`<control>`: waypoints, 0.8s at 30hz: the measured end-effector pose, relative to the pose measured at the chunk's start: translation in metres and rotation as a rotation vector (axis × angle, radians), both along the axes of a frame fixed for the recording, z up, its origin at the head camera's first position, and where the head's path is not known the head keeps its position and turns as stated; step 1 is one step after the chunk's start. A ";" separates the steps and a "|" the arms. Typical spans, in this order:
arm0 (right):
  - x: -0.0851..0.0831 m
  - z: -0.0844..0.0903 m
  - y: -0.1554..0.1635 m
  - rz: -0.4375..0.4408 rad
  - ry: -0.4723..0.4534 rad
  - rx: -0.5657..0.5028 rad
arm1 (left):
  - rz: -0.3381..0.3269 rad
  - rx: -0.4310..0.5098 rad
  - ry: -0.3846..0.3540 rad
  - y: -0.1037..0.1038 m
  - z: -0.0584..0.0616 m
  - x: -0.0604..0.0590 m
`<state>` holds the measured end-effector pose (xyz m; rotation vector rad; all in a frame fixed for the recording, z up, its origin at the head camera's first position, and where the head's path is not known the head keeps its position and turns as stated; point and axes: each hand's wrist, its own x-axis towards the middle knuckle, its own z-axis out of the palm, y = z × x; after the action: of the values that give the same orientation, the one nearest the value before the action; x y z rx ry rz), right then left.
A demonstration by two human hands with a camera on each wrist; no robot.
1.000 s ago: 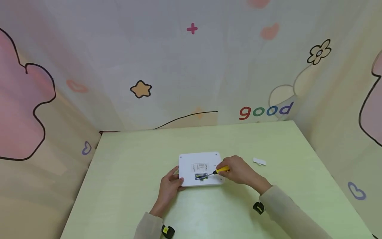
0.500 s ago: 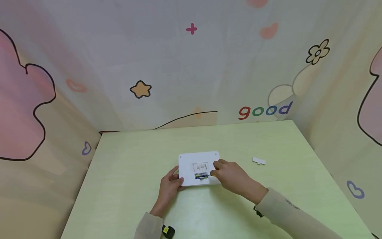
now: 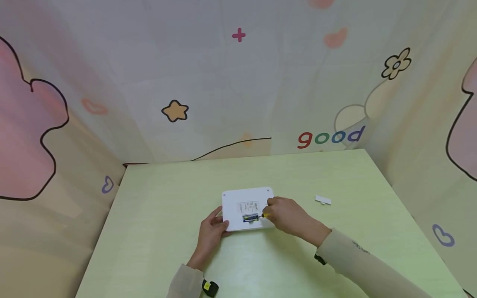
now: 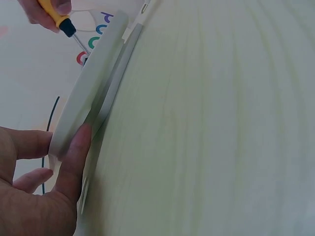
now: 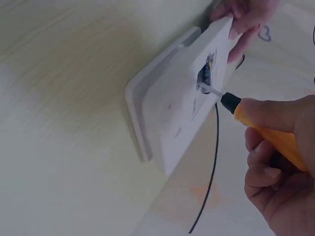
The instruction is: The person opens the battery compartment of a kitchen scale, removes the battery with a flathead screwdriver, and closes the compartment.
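White device (image 3: 247, 208) lies face-down mid-surface (image 3: 156, 231), battery bay (image 3: 251, 218) open near its front edge. Your right hand (image 3: 287, 215) grips the yellow screwdriver (image 5: 268, 135), fingers curled round the handle, tip in the bay. Your left hand (image 3: 210, 234) pinches the device's front-left corner, thumb on the edge. Small white cover (image 3: 323, 200) lies well apart on the right; bare surface on all sides.
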<state>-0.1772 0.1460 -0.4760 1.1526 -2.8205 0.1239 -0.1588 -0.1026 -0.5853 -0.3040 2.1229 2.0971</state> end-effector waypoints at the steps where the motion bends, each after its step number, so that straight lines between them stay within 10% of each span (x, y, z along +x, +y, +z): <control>1: -0.004 0.000 0.003 -0.030 -0.065 -0.038 | 0.003 0.005 0.001 0.000 -0.001 0.000; 13: -0.027 -0.004 0.017 -0.162 -0.399 -0.189 | 0.000 0.015 0.002 0.000 -0.002 -0.001; 24: -0.017 0.011 0.010 -0.152 -0.274 -0.095 | 0.008 -0.003 0.009 0.001 -0.001 0.000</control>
<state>-0.1945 0.1561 -0.4654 0.9634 -3.0855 0.4303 -0.1592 -0.1016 -0.5862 -0.3046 2.1341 2.1041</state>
